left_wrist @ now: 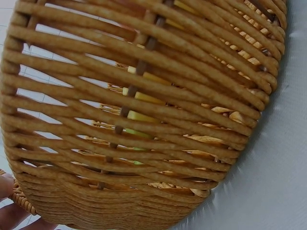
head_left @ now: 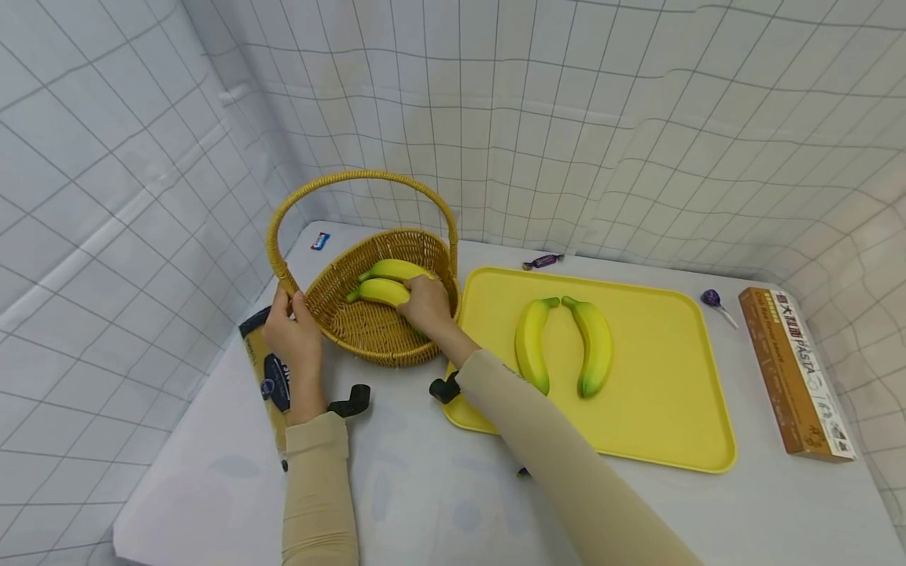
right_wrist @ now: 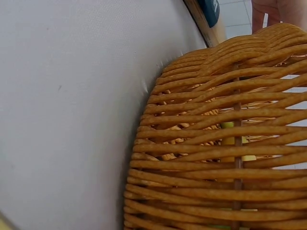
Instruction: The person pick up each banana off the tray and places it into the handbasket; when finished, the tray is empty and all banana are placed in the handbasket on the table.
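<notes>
- The right hand [head_left: 427,306] reaches into the wicker basket [head_left: 368,330], its fingers curled over the nearer banana [head_left: 382,291], holding it low inside the bowl.
- That banana's long axis runs away from the fingertips toward the person's left; a second banana [head_left: 393,269] lies just beyond it, parallel and touching.
- The left hand [head_left: 293,334] grips the basket's rim where the handle [head_left: 361,179] meets it, fingers wrapped around the weave.
- The right hand is the nearer one to the fruit; the left only touches wicker.
- Past the right wrist, two bananas [head_left: 562,343] rest on a yellow tray [head_left: 658,432] on the counter [head_left: 425,487], stems nearly meeting.
- Under the left forearm lies a dark packet [head_left: 269,369].
</notes>
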A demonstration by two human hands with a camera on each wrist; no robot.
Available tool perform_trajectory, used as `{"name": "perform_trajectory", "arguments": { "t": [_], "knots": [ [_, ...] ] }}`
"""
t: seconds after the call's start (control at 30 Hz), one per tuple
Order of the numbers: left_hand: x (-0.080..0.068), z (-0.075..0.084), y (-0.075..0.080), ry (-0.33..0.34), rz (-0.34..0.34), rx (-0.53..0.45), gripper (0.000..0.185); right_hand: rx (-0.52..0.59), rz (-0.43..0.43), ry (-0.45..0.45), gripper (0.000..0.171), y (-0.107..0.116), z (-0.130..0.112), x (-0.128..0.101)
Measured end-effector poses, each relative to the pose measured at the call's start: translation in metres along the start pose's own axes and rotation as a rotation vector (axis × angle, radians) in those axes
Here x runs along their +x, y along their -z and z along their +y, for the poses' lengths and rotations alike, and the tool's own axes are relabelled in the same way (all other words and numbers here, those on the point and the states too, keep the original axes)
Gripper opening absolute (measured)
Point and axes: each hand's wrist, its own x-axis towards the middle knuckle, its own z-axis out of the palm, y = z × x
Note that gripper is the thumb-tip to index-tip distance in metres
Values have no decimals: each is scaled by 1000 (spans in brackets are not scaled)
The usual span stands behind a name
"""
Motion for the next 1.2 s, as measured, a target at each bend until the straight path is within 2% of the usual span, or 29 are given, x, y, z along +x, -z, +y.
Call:
{"name": "perform_trajectory", "arguments": {
  "t": [0.13,0.3,0.43,0.6,0.7,0.87,1.03,1.2],
  "knots": [
    [0,0,0,0,-2,3,23,-24,12,15,44,-1,1,0],
    [0,0,0,-6,1,-7,22,5,33,35,39,-1,2,-1],
    [-1,0,1,-4,0,-14,22,72,44,21,39,-1,1,-4],
    [-2,1,1,-18,6,-10,21,168,53,-12,49,3,-1,-6],
    [-1,2,1,-29,9,-6,21,226,67,-1,54,5,-1,-7],
    [0,2,0,-16,-4,0,23,255,83,53,54,10,1,-11],
    [0,1,-1,-6,-4,6,23,311,63,127,56,25,3,-28],
    [1,0,-1,-22,2,8,23,395,64,186,57,54,4,-60]
  ]
}}
